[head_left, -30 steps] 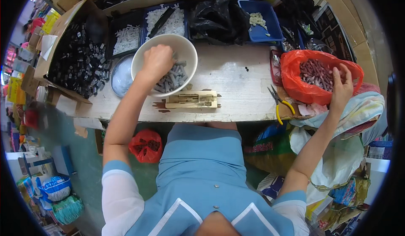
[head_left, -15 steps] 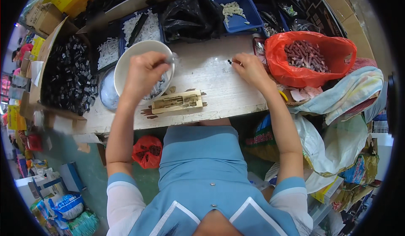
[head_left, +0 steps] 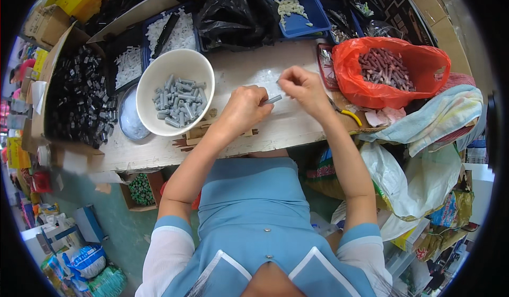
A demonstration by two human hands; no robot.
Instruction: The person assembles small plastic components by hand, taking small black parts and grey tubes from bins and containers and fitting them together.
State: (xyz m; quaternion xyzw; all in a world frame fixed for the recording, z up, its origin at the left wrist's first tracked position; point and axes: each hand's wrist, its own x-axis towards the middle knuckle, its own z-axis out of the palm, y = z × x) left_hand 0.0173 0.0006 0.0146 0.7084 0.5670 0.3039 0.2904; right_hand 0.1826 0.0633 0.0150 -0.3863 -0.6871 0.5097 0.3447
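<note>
My left hand [head_left: 244, 107] pinches a small grey cylinder [head_left: 273, 99], which points out to the right from its fingertips. Close beside it, my right hand [head_left: 302, 87] is closed in a pinch; a tiny dark bit shows at its fingertips, too small to name. The two hands are near each other above the white worktop [head_left: 238, 69]. To the left stands a white bowl [head_left: 175, 56] holding many grey cylinders [head_left: 183, 101] like the one I hold. Under my left wrist a wooden block [head_left: 199, 132] lies on the worktop, mostly hidden.
A carton of black parts [head_left: 79, 95] and a round dish [head_left: 130, 116] are at left. Trays of white pieces [head_left: 177, 26] and a blue tray [head_left: 310, 26] line the back. At right are a red bag [head_left: 347, 74] of brownish sticks and yellow-handled pliers [head_left: 351, 118].
My left hand has moved from over the bowl toward the right, bringing a grey cylinder. My right hand has shifted slightly left, and the small black bits near its fingertips no longer show on the worktop.
</note>
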